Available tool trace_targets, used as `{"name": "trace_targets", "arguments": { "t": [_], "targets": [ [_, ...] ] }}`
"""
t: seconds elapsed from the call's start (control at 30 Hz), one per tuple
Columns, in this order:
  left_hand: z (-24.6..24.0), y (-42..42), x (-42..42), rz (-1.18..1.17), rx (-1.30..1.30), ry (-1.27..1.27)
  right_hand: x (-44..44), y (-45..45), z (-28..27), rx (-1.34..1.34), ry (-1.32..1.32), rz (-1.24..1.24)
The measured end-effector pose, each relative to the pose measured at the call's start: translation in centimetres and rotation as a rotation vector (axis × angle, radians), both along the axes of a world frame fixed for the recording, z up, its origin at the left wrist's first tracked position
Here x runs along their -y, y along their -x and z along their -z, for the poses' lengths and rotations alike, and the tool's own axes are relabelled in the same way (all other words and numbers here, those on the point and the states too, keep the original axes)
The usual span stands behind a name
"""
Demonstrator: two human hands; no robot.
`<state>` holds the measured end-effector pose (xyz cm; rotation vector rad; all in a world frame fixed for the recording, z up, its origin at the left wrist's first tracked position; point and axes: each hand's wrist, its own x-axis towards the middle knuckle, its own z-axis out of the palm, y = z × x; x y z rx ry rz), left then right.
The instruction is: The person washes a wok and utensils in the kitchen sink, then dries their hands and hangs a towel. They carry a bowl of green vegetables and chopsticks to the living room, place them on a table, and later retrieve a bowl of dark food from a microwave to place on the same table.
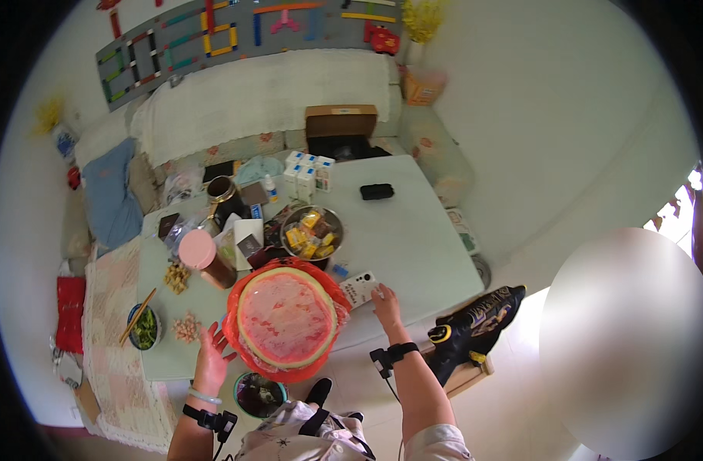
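Observation:
Half a cut watermelon [288, 317] in a red plastic bag [231, 334] stands at the near edge of the table, its pink cut face up. My left hand [212, 351] is at its left with fingers spread, holding nothing; whether a fingertip touches the bag I cannot tell. On the right, my right hand [385, 302] rests its fingers at the edge of a phone in a white patterned case [358, 289], which lies flat beside the bag. Whether that hand grips the phone is unclear. Clear plastic film clings around the melon's rim.
Behind the melon stand a metal bowl of wrapped snacks [312, 233], a pink-lidded jar [204, 256] and white boxes [308, 176]. A bowl of greens with chopsticks [145, 328] stands left. Below the table edge are a bin [260, 395] and a stool [469, 377] with a black garment [478, 328].

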<state>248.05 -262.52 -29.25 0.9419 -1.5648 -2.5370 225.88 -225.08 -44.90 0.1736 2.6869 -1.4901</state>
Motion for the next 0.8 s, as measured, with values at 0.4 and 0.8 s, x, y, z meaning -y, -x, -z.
{"name": "trace_targets", "arguments": {
  "t": [0.4,0.8],
  "targets": [
    [-5.3,0.7,-6.5,-0.215,-0.396,0.841,-10.8,-19.0,-6.3,0.425,0.627,0.237],
    [4.8,1.4,-35.9,0.609,-0.203,0.512,-37.8,-45.0,-2.6,0.566,0.581,0.766]
  ]
}}
